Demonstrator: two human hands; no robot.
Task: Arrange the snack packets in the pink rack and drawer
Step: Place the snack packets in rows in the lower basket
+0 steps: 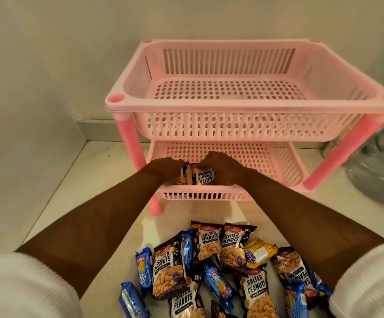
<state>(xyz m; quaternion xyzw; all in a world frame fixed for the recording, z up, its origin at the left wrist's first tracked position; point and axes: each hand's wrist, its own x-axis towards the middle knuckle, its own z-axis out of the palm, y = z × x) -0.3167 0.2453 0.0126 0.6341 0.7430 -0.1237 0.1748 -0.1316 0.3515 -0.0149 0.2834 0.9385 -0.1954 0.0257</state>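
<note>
Both hands, left hand [163, 167] and right hand [221, 167], grasp peanut packets [206, 176] standing at the lower tray [278, 161] front edge, twelve o'clock from the desk [108, 180] pile [221, 267]. Letting go unevenly could tip them flat or over the rim.

Pink rack [250, 104]: 2-tier plastic, slatted/perforated baskets on darker pink legs, standing upright vs the back wall. Top basket holds no packets. Lower basket [278, 161] has salted peanuts packets [203, 176] standing upright at its front-left, dark w/ peanut pics, label reading sideways/upside-down. Loose pile of snack packets [221, 267] lies on the counter in front of the rack: several dark salted peanuts packs, blue biscuit packs [144, 269], one yellow pack [258, 252], overlapping, mostly flat.
</note>
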